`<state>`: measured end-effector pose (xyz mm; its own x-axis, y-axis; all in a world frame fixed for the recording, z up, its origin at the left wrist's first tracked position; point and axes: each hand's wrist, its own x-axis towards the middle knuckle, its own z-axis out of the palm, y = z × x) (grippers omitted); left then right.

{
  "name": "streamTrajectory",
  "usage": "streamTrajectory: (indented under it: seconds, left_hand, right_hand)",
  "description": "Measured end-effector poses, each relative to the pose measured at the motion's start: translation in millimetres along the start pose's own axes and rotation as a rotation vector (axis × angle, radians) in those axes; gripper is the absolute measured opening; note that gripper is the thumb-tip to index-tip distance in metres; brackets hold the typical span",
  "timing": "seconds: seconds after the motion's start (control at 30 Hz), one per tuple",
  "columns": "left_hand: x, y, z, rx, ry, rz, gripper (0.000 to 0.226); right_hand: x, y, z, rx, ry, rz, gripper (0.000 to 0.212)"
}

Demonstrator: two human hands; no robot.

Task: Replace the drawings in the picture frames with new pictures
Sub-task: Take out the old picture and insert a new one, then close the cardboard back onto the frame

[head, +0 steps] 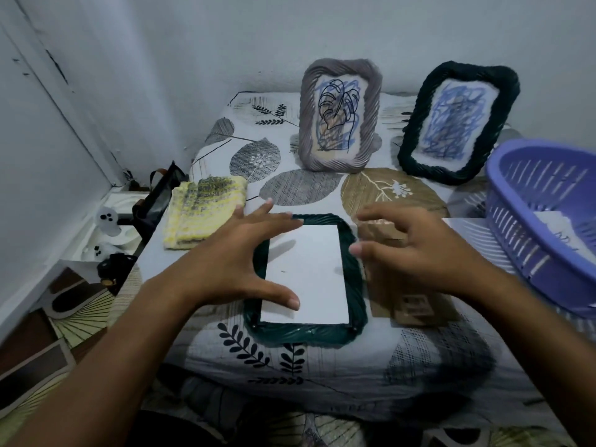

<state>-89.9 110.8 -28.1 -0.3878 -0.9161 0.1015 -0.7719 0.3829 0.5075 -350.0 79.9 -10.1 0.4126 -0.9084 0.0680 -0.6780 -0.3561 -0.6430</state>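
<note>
Lying face down on the bed (322, 369), the dark green frame (304, 332) is placed so that its back can be reached. A white sheet (309, 275) sits inside it. The long axis runs from 6 to 12 o'clock. The left hand (232, 262) is held spread over the left edge, its grip open, thumb touching the sheet. The right hand (416, 253) hovers at 3 o'clock above the brown backing board (416, 304), fingers relaxed, holding nothing. Two scribbled frames (340, 116) stand at 12 o'clock.

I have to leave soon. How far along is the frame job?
Done: none visibly. In hand: the dark green frame lies face down, opened, white sheet inside, brown backing beside it. Left: grey frame and second green frame, both showing scribbles.
</note>
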Motion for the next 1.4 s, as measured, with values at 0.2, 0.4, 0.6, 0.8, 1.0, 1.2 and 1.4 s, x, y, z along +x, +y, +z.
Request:
streamTrajectory:
  seconds: [0.2,0.4,0.6,0.8,1.0,1.2,1.4]
  left_hand:
    - [18.0,38.2,26.7,-0.026,0.058,0.164,0.088]
    - [41.2,71.3,50.8,-0.006,-0.076,0.208,0.088]
    - [53.3,94.7,67.6,0.089,-0.176,0.260,0.081]
    - [54.9,90.7,72.6,0.049,-0.108,0.302,0.065]
    - [56.2,87.6,73.6,-0.059,-0.027,0.329,0.053]
    - [54.6,89.3,73.0,-0.140,0.086,0.390,0.040]
    - [53.5,89.5,71.3,-0.205,0.203,0.385,0.043]
  right_hand:
    - [-21.3,19.4,-17.6,0.188,0.244,0.189,0.006]
    - [-35.2,35.7,-20.1,0.290,0.152,0.407,0.005]
    - [-49.9,40.6,-27.7,0.594,0.035,0.524,0.014]
    - [-53.2,42.6,-32.7,0.721,-0.005,0.544,0.004]
    - [-50.5,40.9,-32.3,0.781,-0.021,0.590,0.006]
    - [-48.9,39.3,-27.7,0.865,-0.071,0.631,0.004]
    - [-48.1,36.5,-29.3,0.989,-0.068,0.651,0.004]
